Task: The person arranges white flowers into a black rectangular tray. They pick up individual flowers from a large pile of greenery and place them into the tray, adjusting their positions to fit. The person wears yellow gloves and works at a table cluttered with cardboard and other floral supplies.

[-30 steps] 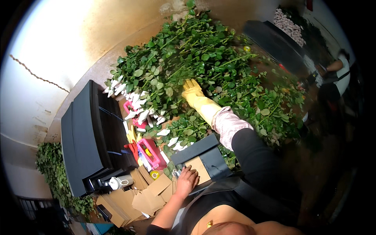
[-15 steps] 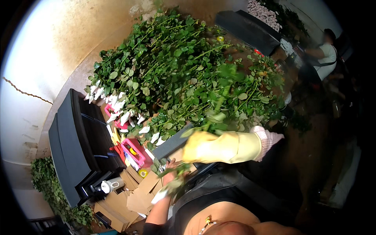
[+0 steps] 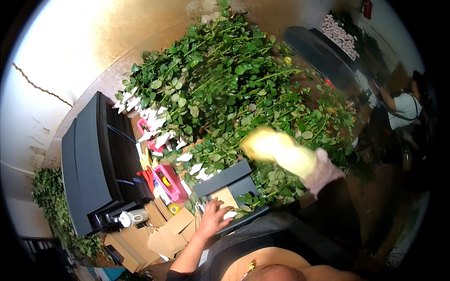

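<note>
Two hands work over a table heaped with greenery, the left one bare and the right one inside a long yellow glove.

The left hand rests low over a dark grey board, its fingers spread on a piece of brown card. Just beside its thumb side lies a white-covered bud, and next to that a spray of green leaves sits across the board's near part. From where I stand I cannot tell whether the thumb touches the bud.

The right hand is a blur above the near edge of a big pile of leafy stems; whether its fingers are parted or pinching something, I cannot tell. A pale pink cuff circles the wrist end of the glove.

White-covered flower heads poke out on the left side of the pile. Nearer the bare hand are a pink basket, a yellow roll of tape, loose cardboard pieces and a white mug. Tall dark stacked boards stand farther left. Across the room, at the right, another person is at a bench.
</note>
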Available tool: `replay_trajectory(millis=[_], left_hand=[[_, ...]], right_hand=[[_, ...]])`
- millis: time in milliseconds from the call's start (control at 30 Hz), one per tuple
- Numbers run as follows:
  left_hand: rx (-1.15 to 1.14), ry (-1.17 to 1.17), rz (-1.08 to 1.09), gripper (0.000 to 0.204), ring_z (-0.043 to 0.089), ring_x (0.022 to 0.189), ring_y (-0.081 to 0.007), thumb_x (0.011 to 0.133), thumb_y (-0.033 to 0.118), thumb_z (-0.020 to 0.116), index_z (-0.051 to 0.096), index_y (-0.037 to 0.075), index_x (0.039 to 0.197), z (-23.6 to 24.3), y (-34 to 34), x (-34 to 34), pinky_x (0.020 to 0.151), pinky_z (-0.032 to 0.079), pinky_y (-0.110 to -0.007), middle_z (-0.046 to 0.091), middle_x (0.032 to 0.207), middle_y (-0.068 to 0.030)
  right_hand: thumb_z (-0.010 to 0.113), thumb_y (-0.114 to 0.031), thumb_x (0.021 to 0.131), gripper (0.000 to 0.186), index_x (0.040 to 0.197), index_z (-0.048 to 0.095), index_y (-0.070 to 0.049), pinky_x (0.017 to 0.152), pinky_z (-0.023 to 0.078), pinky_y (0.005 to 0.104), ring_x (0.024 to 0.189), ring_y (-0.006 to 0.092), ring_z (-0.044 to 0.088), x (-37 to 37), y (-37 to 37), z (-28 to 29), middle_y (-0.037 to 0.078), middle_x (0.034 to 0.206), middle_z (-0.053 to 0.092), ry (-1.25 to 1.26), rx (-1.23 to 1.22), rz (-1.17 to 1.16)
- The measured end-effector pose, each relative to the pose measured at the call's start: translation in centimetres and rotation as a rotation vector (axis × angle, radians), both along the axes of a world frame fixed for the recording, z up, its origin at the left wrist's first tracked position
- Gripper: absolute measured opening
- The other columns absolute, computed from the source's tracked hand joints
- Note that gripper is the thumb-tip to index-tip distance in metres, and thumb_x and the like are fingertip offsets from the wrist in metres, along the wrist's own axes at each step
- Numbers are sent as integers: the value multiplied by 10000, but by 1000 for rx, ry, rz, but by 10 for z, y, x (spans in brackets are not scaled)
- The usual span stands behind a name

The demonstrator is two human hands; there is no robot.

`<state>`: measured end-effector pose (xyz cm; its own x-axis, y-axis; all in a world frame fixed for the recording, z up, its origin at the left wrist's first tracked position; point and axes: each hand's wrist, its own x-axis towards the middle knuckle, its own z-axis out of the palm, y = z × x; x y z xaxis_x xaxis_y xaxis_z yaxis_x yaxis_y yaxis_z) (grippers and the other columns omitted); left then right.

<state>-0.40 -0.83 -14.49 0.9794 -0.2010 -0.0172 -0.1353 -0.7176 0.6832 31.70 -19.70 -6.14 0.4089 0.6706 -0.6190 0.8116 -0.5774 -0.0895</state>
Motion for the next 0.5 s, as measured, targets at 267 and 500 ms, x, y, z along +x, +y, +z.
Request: replay_trajectory(millis=[267, 500], left_hand=[[34, 62, 43, 272, 405, 1346, -449, 852, 358, 798, 797, 220, 1087, 3, 9, -27, 1128, 369, -522, 523, 1338, -155], [-47, 78, 40, 242, 382, 1375, -455, 838, 329, 809, 804, 229, 1058, -3, 2, -10, 1137, 354, -540, 518, 1359, -139]], right_hand=[[651, -107, 922, 489, 1407, 589, -126, 1181, 380, 437, 1402, 246, 474, 125, 222, 73, 103, 1515, 515, -440, 57, -72], [486, -249, 1022, 409, 1381, 557, -67, 1135, 349, 409, 1345, 231, 487, 131, 136, -125, 118, 1487, 503, -1590, -3472, 2299]])
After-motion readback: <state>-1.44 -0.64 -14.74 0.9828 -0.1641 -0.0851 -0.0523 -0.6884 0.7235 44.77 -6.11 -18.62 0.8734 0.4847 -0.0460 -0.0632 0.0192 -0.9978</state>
